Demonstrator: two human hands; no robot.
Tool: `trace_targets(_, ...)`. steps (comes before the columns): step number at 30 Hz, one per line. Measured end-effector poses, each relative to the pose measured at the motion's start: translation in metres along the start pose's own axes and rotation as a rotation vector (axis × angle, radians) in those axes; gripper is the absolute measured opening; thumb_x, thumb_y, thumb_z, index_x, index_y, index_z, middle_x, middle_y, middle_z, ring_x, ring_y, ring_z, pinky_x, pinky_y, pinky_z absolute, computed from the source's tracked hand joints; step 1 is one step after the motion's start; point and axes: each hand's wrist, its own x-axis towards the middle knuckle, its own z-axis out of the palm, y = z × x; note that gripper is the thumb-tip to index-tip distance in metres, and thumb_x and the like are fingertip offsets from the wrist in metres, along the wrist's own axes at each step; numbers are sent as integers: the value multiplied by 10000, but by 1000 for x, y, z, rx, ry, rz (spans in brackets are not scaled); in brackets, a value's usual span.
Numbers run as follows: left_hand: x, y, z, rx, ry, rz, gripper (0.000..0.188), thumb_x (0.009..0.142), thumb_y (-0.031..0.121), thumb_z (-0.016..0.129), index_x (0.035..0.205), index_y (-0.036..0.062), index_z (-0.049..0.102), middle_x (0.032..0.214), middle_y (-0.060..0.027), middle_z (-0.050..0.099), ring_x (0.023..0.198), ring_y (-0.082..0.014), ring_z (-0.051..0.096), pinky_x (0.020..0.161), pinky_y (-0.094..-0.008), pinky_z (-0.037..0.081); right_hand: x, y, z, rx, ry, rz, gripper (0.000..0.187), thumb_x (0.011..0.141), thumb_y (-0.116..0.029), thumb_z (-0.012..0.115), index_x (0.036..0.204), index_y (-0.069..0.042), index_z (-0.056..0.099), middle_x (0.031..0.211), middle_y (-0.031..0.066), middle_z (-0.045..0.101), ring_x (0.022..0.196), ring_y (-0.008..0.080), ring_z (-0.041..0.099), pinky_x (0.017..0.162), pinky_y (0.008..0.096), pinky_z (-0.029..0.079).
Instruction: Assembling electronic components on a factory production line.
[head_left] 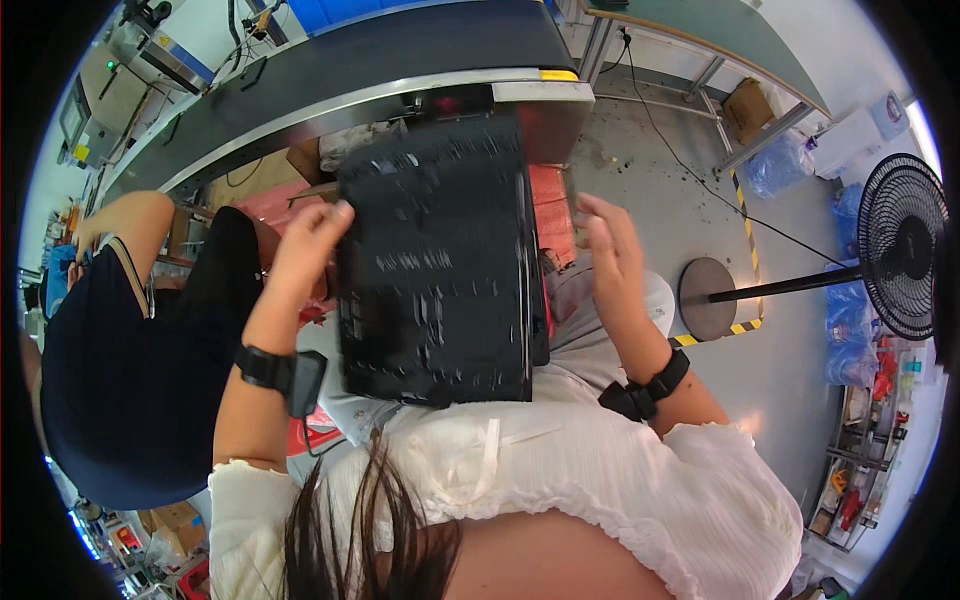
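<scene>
A black plastic tray point(435, 290) with rows of molded pockets or small parts, smeared by motion, stands over my lap. Under its right edge a second dark layer shows, so it may be a stack. My left hand point(308, 245) is closed at the tray's upper left edge, fingertips against the rim. To the right of the tray, apart from it, my right hand point(612, 250) is held up with its fingers spread and nothing in them. Both wrists wear black straps.
Ahead runs a dark conveyor belt point(430, 45) with a metal edge. Close on my left sits another person point(130, 390) in dark clothes. A black standing fan point(905, 245) is at right, its round base point(708, 300) on the floor. A green-topped table point(720, 40) stands far right.
</scene>
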Motion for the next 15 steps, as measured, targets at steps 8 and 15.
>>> trace_targets(8,-4,-46,29,32,-132,204,631,931,146,517,1426,-62,188,1386,-216,405,1269,-255,414,1044,-294,304,13,21,60,-421,-339,154,747,895,-375,531,1382,99,221,1175,330,468,1083,442,503,915,463,417)
trace_targets(15,0,-55,64,-100,-12,331,619,953,152,499,1471,49,175,1403,-110,395,1239,-200,415,1039,-296,310,-6,52,58,-213,-222,70,600,946,-279,444,1382,79,241,1188,307,480,1092,443,494,947,438,387)
